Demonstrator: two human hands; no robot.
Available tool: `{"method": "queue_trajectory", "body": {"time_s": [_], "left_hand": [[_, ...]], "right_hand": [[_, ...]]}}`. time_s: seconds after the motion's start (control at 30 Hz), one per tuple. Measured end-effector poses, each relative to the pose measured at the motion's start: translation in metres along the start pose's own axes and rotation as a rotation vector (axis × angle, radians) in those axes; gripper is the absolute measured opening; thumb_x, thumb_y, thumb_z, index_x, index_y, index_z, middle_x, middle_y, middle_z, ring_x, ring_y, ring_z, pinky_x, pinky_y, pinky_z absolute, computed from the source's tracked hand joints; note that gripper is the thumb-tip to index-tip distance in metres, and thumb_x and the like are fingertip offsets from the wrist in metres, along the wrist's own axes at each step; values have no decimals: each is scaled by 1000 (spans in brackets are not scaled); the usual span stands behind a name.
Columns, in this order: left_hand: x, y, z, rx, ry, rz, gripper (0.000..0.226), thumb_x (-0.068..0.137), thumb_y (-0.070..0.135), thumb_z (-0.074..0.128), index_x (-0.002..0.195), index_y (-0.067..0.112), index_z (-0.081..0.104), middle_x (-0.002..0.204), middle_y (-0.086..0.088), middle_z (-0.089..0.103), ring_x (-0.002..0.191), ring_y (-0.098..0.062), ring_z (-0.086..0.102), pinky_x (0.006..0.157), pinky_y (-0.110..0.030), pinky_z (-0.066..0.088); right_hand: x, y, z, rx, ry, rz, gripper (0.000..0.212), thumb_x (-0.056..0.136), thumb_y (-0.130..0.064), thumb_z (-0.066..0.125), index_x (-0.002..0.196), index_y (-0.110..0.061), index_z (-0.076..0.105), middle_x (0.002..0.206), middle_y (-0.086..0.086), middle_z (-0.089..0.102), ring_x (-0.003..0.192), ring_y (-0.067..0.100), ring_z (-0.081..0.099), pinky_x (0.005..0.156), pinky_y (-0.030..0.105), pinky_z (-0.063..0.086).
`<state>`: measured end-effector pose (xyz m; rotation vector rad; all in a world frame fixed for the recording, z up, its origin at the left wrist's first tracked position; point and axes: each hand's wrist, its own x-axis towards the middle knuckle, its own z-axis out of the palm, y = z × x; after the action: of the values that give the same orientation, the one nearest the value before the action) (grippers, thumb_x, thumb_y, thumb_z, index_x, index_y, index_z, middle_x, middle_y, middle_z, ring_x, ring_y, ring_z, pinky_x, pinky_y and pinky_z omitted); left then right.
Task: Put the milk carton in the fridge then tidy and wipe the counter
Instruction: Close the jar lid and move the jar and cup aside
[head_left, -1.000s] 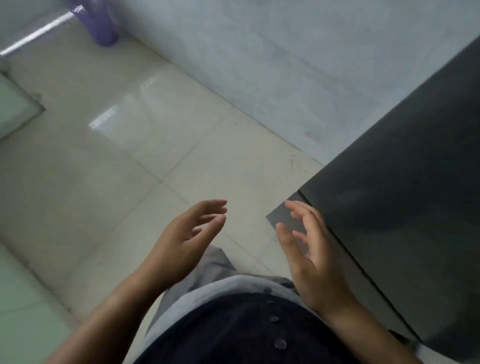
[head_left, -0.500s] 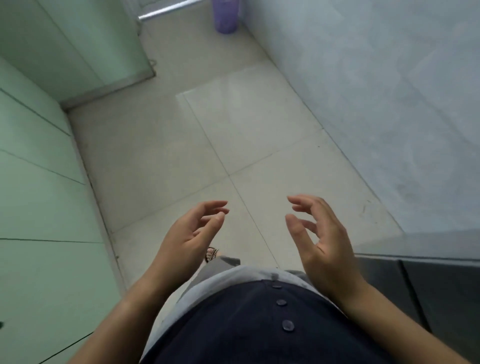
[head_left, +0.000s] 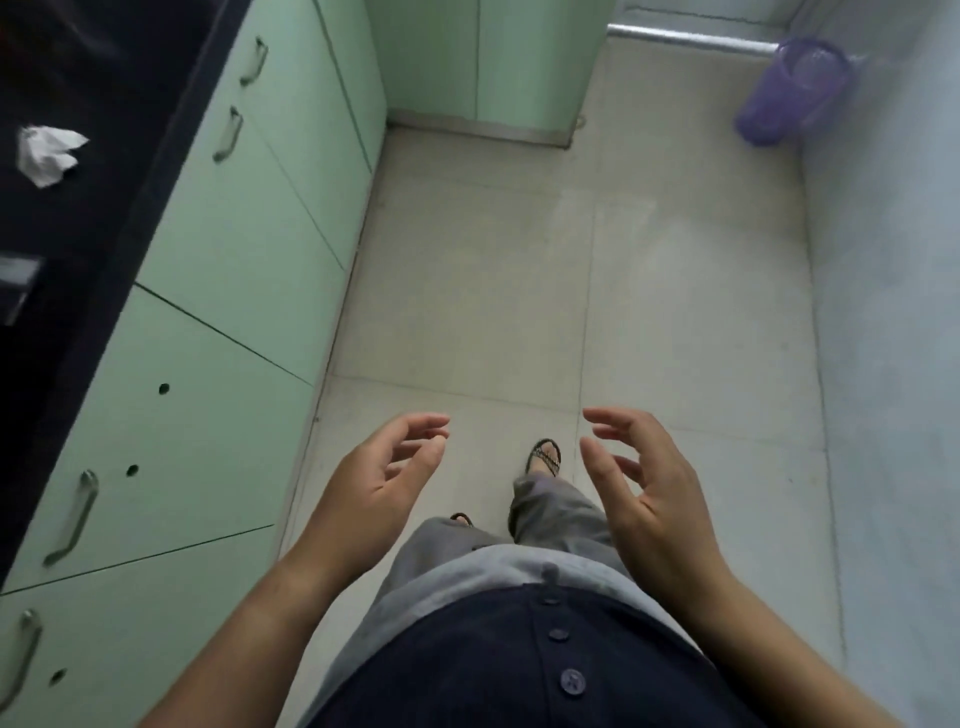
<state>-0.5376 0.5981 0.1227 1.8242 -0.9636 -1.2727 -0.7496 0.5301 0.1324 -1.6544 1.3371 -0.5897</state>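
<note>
currently both hands empty, nothing gripped. left hand (head_left: 384, 475) and right hand (head_left: 649, 488) are raised in front of the torso, palms facing each other, fingers loosely curled and apart, a clear gap between the two. below that gap: tiled floor (head_left: 519, 291), one sandalled foot (head_left: 544, 457) forward, grey trouser leg (head_left: 550, 514) just behind it.

left of the left hand: run of pale green cabinet fronts (head_left: 228, 291) with metal handles (head_left: 77, 514). above them, further left, the dark counter (head_left: 67, 218). a crumpled white tissue (head_left: 47, 153) lies on the counter, well apart from either hand and far forward of the left one.

far ahead of the right hand, at the wall corner: purple plastic bin (head_left: 792, 93) on the floor, next to a metal threshold strip (head_left: 691, 41). right of the right hand: plain pale wall (head_left: 893, 312).

milk carton and fridge: neither in view, can't tell where they are. dark buttoned top (head_left: 545, 670) fills the bottom between the forearms.
</note>
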Motion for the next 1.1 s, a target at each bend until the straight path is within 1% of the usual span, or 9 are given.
{"method": "queue_trajectory", "body": {"time_s": [0.07,0.13,0.27,0.47,0.53,0.67,0.83,1.0,1.1], "left_hand": [[23,5,-7,-23,47,-24,26,80,47,49,102,40,60,104,17,66,100,6,58,78,-8,42],[52,14,-12,-49,92,-42,26,80,48,49,102,41,61,104,17,67,101,6,58,81,-12,42],[120,47,-21,-117,215,-50,26,80,48,49,101,39,61,107,15,66,104,1,58,87,-20,43],[203,100,-36,-228,333,-29,25,82,42,51,103,34,61,104,14,68,103,-2,60,87,-19,43],[219,105,-44,-236,360,-47,22,85,42,52,104,35,61,105,14,67,104,-1,59,87,-18,43],[243,107,-70,-257,426,-102,24,79,48,51,100,42,61,107,15,66,103,1,59,84,-17,44],[288,103,-123,-286,542,-118,26,80,46,51,102,38,62,107,14,66,104,1,58,85,-17,43],[345,107,-211,-293,639,-80,22,80,48,51,98,43,62,105,15,66,105,-2,58,90,-22,43],[363,113,-271,-287,695,-49,27,77,54,51,100,44,61,108,14,65,107,-3,58,91,-23,43]], "right_hand": [[39,-5,4,-3,-54,-30,29,82,-52,42,103,-36,54,105,-19,57,101,0,55,82,20,47],[84,-10,6,-6,-106,-66,26,81,-51,43,101,-39,53,106,-19,57,102,-1,55,83,22,47],[183,-27,-1,-27,-191,-140,35,81,-55,42,106,-34,53,109,-19,56,104,-2,54,86,25,48],[298,-59,-9,-73,-287,-248,37,83,-55,41,109,-33,53,110,-14,57,106,1,53,88,28,49],[324,-64,-3,-72,-326,-256,35,82,-56,41,108,-34,53,110,-14,57,106,1,54,89,30,49],[369,-76,19,-83,-411,-264,38,81,-57,41,108,-34,54,111,-14,57,106,1,53,90,32,49],[438,-115,67,-128,-515,-342,36,82,-57,40,107,-35,52,110,-23,52,108,-2,50,90,27,47],[520,-188,142,-133,-525,-497,42,84,-55,40,112,-27,55,111,-15,54,105,-1,51,88,28,49],[553,-233,184,-125,-576,-559,44,84,-57,38,114,-28,54,114,-15,53,107,-3,51,90,27,48]]}}
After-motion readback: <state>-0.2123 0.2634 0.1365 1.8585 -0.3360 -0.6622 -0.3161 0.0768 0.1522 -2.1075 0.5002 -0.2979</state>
